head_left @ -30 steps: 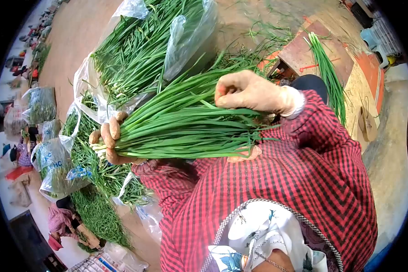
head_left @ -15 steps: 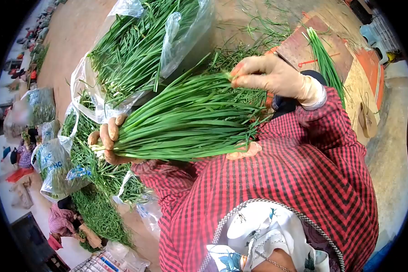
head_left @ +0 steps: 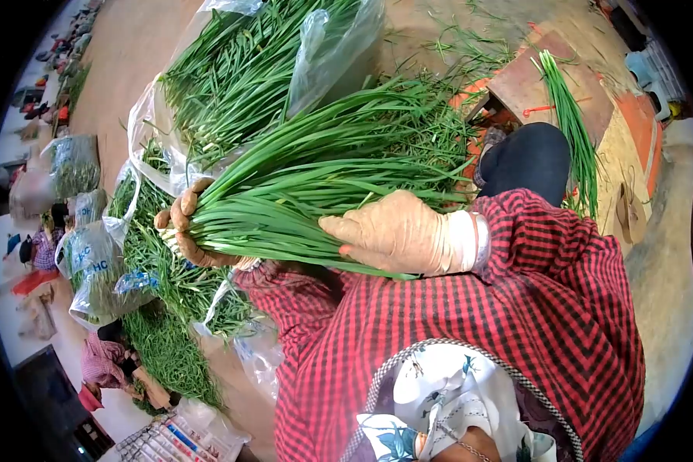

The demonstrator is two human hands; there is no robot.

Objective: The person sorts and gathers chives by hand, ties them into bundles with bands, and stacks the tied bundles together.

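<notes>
My left hand [head_left: 186,219], in a dirt-stained glove, is closed around the pale stem ends of a large bunch of garlic chives [head_left: 300,189]. The long green leaves fan out to the right across my lap. My gloved right hand [head_left: 396,231] lies on the near side of the bunch, with thumb and fingers closed on some leaves; its fingertips are partly hidden among them. A smaller bundle of garlic chives [head_left: 566,127] rests on a brown board [head_left: 550,81] at the right.
A large clear plastic bag [head_left: 346,58] full of chives stands ahead of me. Loose leaves [head_left: 431,127] litter the floor beyond the bunch. Filled bags [head_left: 96,266] and a chive heap [head_left: 165,354] are at the left, near another person in a checked sleeve [head_left: 102,360].
My right hand has come down from the far leaf tips to the near side of the bunch, where it holds leaves. My left hand keeps its hold on the stem ends.
</notes>
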